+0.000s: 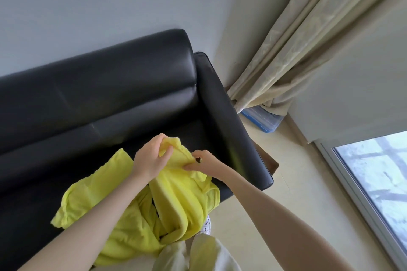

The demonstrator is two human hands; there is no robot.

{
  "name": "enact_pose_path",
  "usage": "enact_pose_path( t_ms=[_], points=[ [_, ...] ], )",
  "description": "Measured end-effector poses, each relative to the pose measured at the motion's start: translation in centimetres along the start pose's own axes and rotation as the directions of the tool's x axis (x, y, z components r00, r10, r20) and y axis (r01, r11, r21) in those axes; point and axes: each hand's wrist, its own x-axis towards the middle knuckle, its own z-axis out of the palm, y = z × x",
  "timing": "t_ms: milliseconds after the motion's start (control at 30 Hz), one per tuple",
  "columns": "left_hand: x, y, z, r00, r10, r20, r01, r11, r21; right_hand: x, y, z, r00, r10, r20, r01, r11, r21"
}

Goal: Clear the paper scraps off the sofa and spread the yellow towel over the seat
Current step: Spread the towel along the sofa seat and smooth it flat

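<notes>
A crumpled yellow towel (176, 200) hangs bunched above the front of the black leather sofa's seat (92, 138). My left hand (149, 158) grips the towel's upper edge, thumb and fingers curled round a fold. Just to the right, my right hand (203, 161) pinches the same edge. The rest of the towel droops in folds over the seat's front and my legs. No paper scraps show on the visible part of the sofa.
The sofa's right armrest (229, 116) stands close to my right hand. Beige curtains (286, 50) hang at the right, with a blue-and-clear plastic box (262, 119) beneath them. A glass door (378, 182) and pale floor (286, 182) lie to the right. A grey wall runs behind the sofa.
</notes>
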Motion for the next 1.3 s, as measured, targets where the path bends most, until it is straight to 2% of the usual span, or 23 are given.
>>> enact_pose_path(
  t_ms=[33, 133, 200, 267, 367, 433, 533, 667, 833, 933, 1000, 1067, 1167, 1300],
  points=[
    [-0.2, -0.2, -0.3, 1.000, -0.002, -0.011, 0.002, 1.000, 0.000, -0.1, -0.5, 0.1, 0.998, -0.033, -0.051, 0.037, 0.996, 0.077],
    [0.1, -0.5, -1.3, 0.994, -0.009, -0.111, 0.004, 0.999, -0.041, 0.1, -2.0, 0.2, 0.986, -0.099, -0.137, 0.120, 0.979, 0.162],
    [0.8, -0.3, -1.9, 0.986, -0.017, -0.164, 0.003, 0.996, -0.088, 0.3, -2.7, 0.4, 0.986, -0.112, -0.121, 0.134, 0.973, 0.186],
    [1.2, 0.0, -2.3, 0.987, 0.012, -0.158, -0.024, 0.997, -0.075, 0.6, -2.6, 0.9, 0.993, -0.091, -0.070, 0.100, 0.984, 0.147],
    [1.2, 0.0, -2.6, 0.990, 0.092, -0.103, -0.089, 0.996, 0.032, 1.0, -1.3, 2.1, 1.000, 0.013, 0.016, -0.010, 0.988, -0.151],
    [1.1, -0.6, -2.9, 0.989, 0.121, -0.088, -0.112, 0.989, 0.098, 1.0, 0.7, 3.1, 0.996, 0.079, 0.038, -0.060, 0.927, -0.369],
    [0.9, -2.3, -4.0, 0.981, 0.150, -0.120, -0.130, 0.979, 0.155, 0.3, 4.3, 4.8, 0.986, 0.146, 0.074, -0.090, 0.863, -0.497],
    [2.2, -5.9, -6.5, 0.968, 0.063, -0.243, -0.025, 0.987, 0.156, -1.1, 8.0, 6.8, 0.974, 0.211, 0.085, -0.142, 0.855, -0.499],
    [5.7, -10.1, -8.8, 0.923, -0.123, -0.364, 0.205, 0.959, 0.197, -1.9, 9.6, 7.6, 0.968, 0.245, -0.052, -0.241, 0.856, -0.457],
    [7.2, -12.1, -8.6, 0.912, -0.231, -0.339, 0.311, 0.928, 0.204, -1.9, 9.9, 8.0, 0.949, 0.250, -0.192, -0.299, 0.908, -0.293],
    [7.5, -12.6, -7.7, 0.943, -0.214, -0.253, 0.275, 0.933, 0.233, -1.7, 10.2, 8.3, 0.927, 0.270, -0.259, -0.306, 0.946, -0.111],
    [7.8, -12.6, -6.4, 0.966, -0.182, -0.182, 0.222, 0.946, 0.236, -1.7, 10.5, 8.7, 0.900, 0.326, -0.288, -0.295, 0.944, 0.144],
    [8.3, -12.2, -4.1, 0.977, -0.176, -0.120, 0.197, 0.962, 0.188, -2.1, 10.7, 9.0, 0.867, 0.378, -0.326, -0.139, 0.810, 0.569],
    [9.0, -12.3, -0.9, 0.995, -0.072, -0.075, 0.088, 0.969, 0.231, -2.0, 11.9, 9.1, 0.783, 0.492, -0.381, 0.006, 0.607, 0.795]
  ],
)
